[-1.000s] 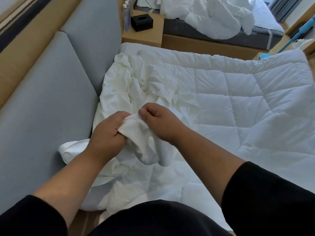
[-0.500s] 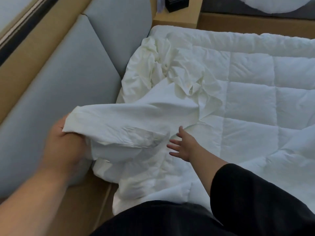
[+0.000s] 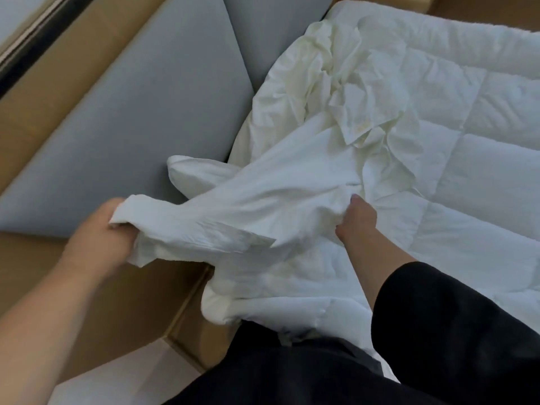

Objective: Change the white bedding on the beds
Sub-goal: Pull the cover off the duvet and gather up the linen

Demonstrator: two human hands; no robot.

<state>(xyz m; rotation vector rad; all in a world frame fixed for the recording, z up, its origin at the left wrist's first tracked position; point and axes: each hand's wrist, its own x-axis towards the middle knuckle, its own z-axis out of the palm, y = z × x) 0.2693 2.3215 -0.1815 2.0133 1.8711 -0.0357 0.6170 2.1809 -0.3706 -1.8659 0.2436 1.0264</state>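
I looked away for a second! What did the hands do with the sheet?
The right hand, open a moment ago, now grips the crumpled white cotton cover. The left hand still holds its corner, pulled out leftward. The white quilted duvet stayed put.

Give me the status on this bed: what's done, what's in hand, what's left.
Done: the quilted duvet lies bare across the bed, apart from the corner by the grey headboard. In hand: the left hand grips one end of the crumpled white cover, and the right hand pinches it further along, holding it stretched above the duvet's corner. Left: most of the cover is still bunched, so it has yet to be sorted out.
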